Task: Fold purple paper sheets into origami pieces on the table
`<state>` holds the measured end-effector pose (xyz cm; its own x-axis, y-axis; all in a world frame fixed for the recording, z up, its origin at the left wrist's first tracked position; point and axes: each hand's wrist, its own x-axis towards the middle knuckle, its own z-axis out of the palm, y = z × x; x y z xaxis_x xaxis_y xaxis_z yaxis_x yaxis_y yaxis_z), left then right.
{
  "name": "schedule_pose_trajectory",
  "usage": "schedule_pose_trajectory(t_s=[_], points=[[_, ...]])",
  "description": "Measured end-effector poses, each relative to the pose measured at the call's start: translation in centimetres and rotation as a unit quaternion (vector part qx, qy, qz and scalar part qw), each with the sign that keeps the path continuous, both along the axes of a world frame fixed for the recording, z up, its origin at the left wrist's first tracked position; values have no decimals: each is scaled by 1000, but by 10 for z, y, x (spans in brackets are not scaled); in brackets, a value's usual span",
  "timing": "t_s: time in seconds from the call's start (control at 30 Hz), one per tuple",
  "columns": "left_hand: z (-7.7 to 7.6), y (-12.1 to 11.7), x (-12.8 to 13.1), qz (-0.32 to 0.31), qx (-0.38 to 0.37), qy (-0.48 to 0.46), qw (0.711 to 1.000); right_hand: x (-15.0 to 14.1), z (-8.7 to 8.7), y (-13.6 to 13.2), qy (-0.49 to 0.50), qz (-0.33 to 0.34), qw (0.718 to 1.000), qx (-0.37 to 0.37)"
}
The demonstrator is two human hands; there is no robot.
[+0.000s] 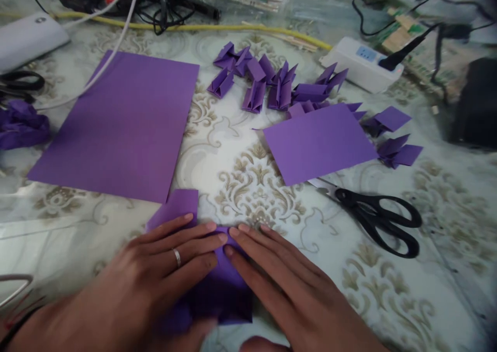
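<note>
A folded piece of purple paper (223, 295) lies on the patterned tablecloth, under both of my hands. My left hand (155, 269), with a ring on one finger, rests flat with its fingers stretched across the paper's upper left part. From the other side my right hand (279, 279) presses its fingertips on the top edge, close to the left fingertips. Beyond the left fingers, another small purple piece (180, 204) sticks out; whether it joins the folded paper is hidden. Black-handled scissors (361, 202) lie to the right, blade tips under a purple rectangle (318, 142).
A large purple sheet (124, 124) lies at the left, near crumpled purple paper (21, 124). Several small folded purple pieces (279, 85) are spread at the back. Behind them are a white power strip (361, 62), a yellow cable (233, 27) and a white box (31, 41).
</note>
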<state>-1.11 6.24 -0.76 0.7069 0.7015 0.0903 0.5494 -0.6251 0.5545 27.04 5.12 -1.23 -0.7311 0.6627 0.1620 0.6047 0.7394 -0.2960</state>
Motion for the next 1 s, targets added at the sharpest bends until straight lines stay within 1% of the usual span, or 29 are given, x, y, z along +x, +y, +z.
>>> schedule_pose_trajectory(t_s=[0.1, 0.17, 0.27, 0.37, 0.47, 0.6, 0.77, 0.83, 0.9, 1.0], points=[[-2, -2, 15, 12, 38, -7, 999, -11, -9, -8, 43, -66, 997, 11], [-5, -4, 17, 5, 62, -6, 998, -17, -15, -11, 63, -78, 995, 23], [-9, -6, 10, -23, 84, -5, 996, -20, -17, -12, 80, -76, 994, 22], [-11, -9, 1, -51, 91, -12, 994, -18, -14, -11, 88, -80, 993, 17], [-12, -11, -4, -66, 90, -14, 994, -14, -9, -10, 88, -74, 993, 6], [-12, -9, -3, -69, 95, -14, 993, -12, -8, -12, 90, -68, 993, -25], [-9, -7, 3, -65, 129, -13, 989, -15, -12, -13, 93, -80, 992, -30], [-6, -7, 2, -83, 135, -8, 987, -16, -13, -14, 100, -85, 991, -34], [-4, -7, -2, -113, 123, 0, 986, -15, -13, -14, 106, -87, 990, -33], [-2, -6, -10, -150, 84, 30, 985, -15, -14, -15, 100, -83, 991, -26]])
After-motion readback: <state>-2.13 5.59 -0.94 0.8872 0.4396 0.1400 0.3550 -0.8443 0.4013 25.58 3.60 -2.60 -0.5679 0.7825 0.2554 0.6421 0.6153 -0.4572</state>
